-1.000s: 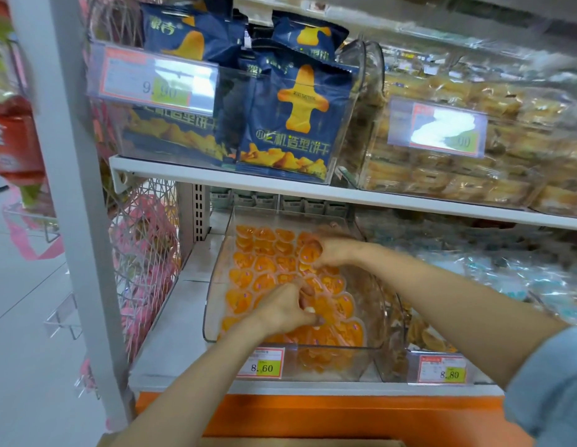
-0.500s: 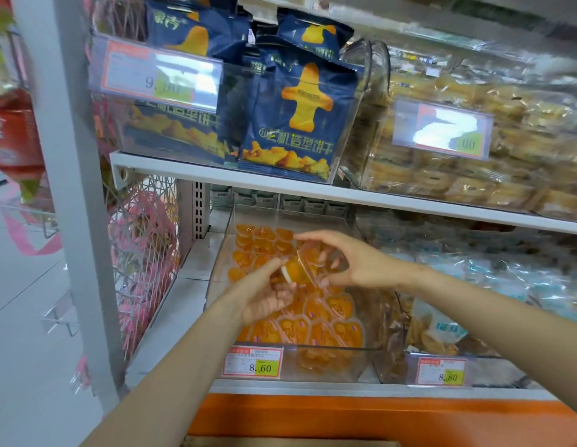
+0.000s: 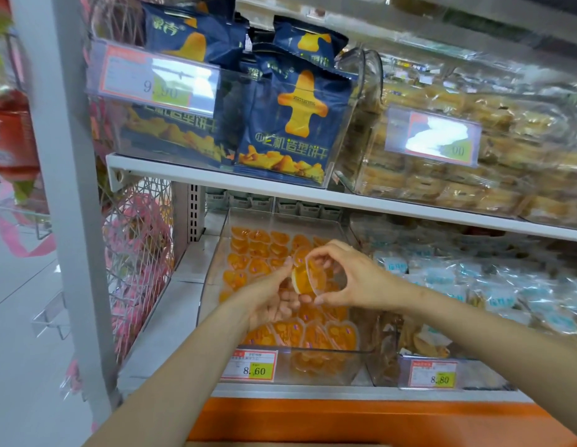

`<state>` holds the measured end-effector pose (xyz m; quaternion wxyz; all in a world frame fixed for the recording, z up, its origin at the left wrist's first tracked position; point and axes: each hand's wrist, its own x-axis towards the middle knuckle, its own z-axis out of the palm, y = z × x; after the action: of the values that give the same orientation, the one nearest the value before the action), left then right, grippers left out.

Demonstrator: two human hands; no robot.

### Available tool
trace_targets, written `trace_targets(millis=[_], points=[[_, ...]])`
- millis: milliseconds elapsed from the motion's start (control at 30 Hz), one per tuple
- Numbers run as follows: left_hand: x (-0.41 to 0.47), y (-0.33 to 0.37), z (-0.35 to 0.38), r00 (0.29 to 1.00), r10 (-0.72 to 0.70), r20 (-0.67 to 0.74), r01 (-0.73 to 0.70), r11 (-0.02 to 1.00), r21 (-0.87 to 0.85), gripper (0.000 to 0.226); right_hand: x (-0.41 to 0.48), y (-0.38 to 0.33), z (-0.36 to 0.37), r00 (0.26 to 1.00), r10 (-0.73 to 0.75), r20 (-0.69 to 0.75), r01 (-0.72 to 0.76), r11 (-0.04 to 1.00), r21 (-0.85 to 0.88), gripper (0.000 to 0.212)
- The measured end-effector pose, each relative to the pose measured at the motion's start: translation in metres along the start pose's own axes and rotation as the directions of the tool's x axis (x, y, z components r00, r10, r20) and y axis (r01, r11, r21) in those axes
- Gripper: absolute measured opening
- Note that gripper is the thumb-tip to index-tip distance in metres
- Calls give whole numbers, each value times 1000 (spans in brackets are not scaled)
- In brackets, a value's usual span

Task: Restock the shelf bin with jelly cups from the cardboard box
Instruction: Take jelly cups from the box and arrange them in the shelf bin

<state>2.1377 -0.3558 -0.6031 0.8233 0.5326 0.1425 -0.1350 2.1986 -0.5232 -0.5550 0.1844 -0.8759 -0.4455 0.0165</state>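
Head view: both hands meet over the clear shelf bin (image 3: 293,377) on the lower shelf, clamped together on one orange jelly cup (image 3: 305,280) tipped on its side. The right hand (image 3: 358,280) rings the cup's rim between curled thumb and forefinger. The left hand (image 3: 271,304), palm up, grips its base with the fingertips. The cup hangs above the bin's middle, over the packed jelly cups (image 3: 258,250) lying flat below. A price tag (image 3: 253,366) reading 8.60 fronts the bin, and blue snack bags (image 3: 297,117) stand on the shelf above.
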Motion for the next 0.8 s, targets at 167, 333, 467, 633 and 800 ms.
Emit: trace_targets(millis=[167,333,467,633,800], points=[[11,1,-9,903,402,-152,-204,713,671,18,34,28,-41,972,235,22,-223,944,-242,64],[24,-2,-19,794,606,-52,-201,343,917,14,67,39,-35,926,338,166,-249,881,-403,59],[31,-5,-24,809,587,-36,-194,324,926,11,89,45,-18,920,346,185,-182,795,-579,36],[36,-6,-25,820,571,-37,-201,348,916,12,94,54,-5,915,355,191,-222,840,-496,12],[41,-7,-23,812,584,-18,-221,335,916,14,87,51,-7,932,285,222,-188,908,-375,16]])
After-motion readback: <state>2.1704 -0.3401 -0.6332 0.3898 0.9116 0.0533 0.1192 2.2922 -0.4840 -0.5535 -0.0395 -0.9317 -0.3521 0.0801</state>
